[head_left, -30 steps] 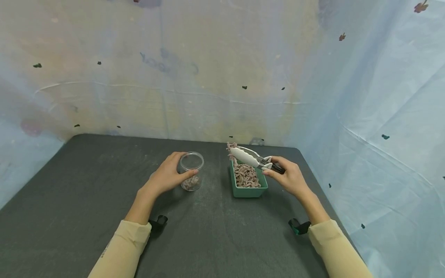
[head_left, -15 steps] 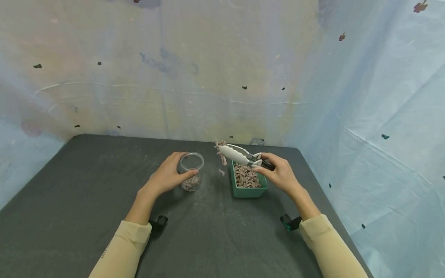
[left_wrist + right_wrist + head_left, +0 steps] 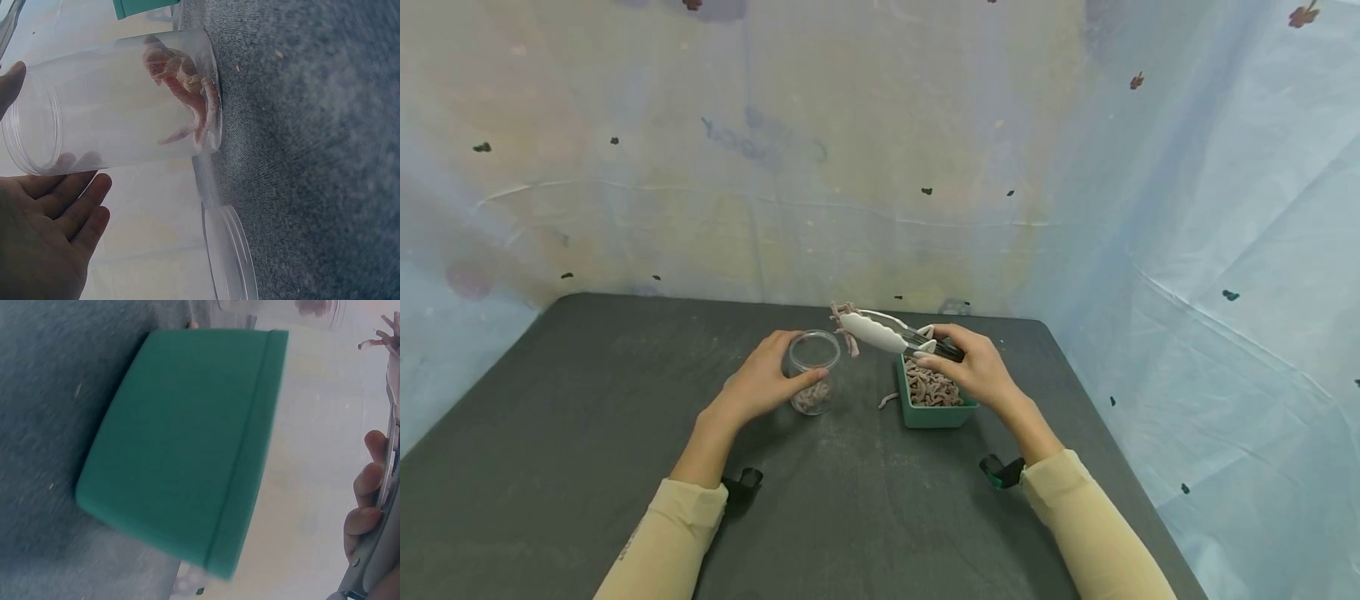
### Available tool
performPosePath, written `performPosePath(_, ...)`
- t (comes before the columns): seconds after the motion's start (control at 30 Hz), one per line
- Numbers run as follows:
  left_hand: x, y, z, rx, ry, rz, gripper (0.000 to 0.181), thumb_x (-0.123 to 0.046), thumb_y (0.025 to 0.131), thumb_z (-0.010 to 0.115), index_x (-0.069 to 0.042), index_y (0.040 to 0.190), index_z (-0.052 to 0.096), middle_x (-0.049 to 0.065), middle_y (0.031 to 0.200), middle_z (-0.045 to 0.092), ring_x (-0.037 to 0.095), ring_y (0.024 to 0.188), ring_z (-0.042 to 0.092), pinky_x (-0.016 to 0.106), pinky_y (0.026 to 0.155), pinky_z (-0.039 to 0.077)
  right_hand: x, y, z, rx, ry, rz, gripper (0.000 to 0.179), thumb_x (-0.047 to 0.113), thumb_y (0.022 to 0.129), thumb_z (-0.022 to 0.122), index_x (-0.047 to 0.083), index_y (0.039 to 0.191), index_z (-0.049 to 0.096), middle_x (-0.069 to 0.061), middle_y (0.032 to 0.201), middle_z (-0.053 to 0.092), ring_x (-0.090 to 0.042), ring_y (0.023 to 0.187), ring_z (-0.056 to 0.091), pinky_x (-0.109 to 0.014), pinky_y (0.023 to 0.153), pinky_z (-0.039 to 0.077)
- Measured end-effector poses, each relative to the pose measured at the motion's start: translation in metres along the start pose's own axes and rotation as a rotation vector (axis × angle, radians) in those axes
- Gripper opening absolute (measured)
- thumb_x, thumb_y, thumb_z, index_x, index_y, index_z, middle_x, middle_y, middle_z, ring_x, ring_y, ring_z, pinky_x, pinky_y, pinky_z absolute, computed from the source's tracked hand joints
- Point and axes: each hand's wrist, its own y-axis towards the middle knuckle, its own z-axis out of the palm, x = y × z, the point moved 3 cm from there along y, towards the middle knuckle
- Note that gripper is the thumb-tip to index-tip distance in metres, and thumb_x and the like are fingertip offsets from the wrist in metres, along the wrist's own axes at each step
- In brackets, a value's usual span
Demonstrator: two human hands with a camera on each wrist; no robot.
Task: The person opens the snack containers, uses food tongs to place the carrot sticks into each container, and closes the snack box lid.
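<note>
With thumb and fingers around its upper part, my left hand (image 3: pixel 763 375) holds a clear plastic jar (image 3: pixel 112 100), uncovered and standing upright on the table. A few pinkish-brown, worm-like strips (image 3: pixel 187 87) lie at the jar's bottom. My right hand (image 3: pixel 973 367) grips a pair of tongs (image 3: pixel 874 332) with white scalloped tips. A clump of similar strips (image 3: pixel 844 317) is pinched at the tongs' end, hanging just right of the jar's rim. Below the right hand, a green rectangular container (image 3: pixel 938 417) holds many more strips (image 3: pixel 928 385).
One loose strip (image 3: pixel 888 400) lies on the dark table (image 3: pixel 865 517) beside the green container's left side. A clear round lid (image 3: pixel 231 256) rests on the table near the jar in the left wrist view. Plastic sheeting (image 3: pixel 850 150) hangs behind and to the right.
The right hand has carried the tongs and clump leftward from above the green container toward the jar. One strip fell from the clump onto the table. The left hand stays put.
</note>
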Motion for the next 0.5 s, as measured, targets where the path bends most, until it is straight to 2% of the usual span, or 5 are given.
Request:
performPosePath(0.1,0.0,0.0,0.0,-0.005,0.004,-0.002,0.091,-0.064,0.094,0.068,-0.005,0.157,0.04,0.022,0.158,0.04,0.044,0.145,0.039,0.067,0.111,0.04,0.005,0.005,0.005,0.016,-0.002,0.001,0.053,0.024,0.093,0.082,0.005,0.139,0.064,-0.013,0.123,0.071,-0.021,0.086,0.065,-0.042,0.075,0.055)
performPosePath(0.2,0.001,0.0,0.0,-0.005,0.006,-0.003,0.091,-0.064,0.094,0.067,-0.005,0.157,0.039,0.022,0.159,0.038,0.045,0.146,0.038,0.068,0.111,0.039,0.008,0.008,0.009,0.033,0.0,0.004,0.056,0.025,0.093,0.081,0.004,0.142,0.062,-0.016,0.132,0.068,-0.026,0.104,0.069,-0.049,0.088,0.057)
performPosePath(0.33,0.002,0.0,0.001,0.001,0.009,-0.005,0.092,-0.064,0.095,0.067,-0.004,0.158,0.038,0.023,0.161,0.036,0.046,0.147,0.035,0.069,0.113,0.036,0.013,0.013,0.015,0.052,-0.001,0.001,0.056,0.025,0.093,0.081,0.003,0.142,0.062,-0.016,0.135,0.067,-0.032,0.115,0.068,-0.053,0.095,0.056)
performPosePath(0.5,0.001,-0.001,0.0,0.011,0.001,-0.018,0.092,-0.063,0.095,0.068,-0.005,0.159,0.037,0.023,0.162,0.034,0.046,0.148,0.034,0.069,0.113,0.036,0.016,0.018,0.022,0.081,-0.017,-0.001,0.057,0.026,0.092,0.082,0.005,0.141,0.063,-0.014,0.135,0.068,-0.032,0.118,0.067,-0.052,0.096,0.056)
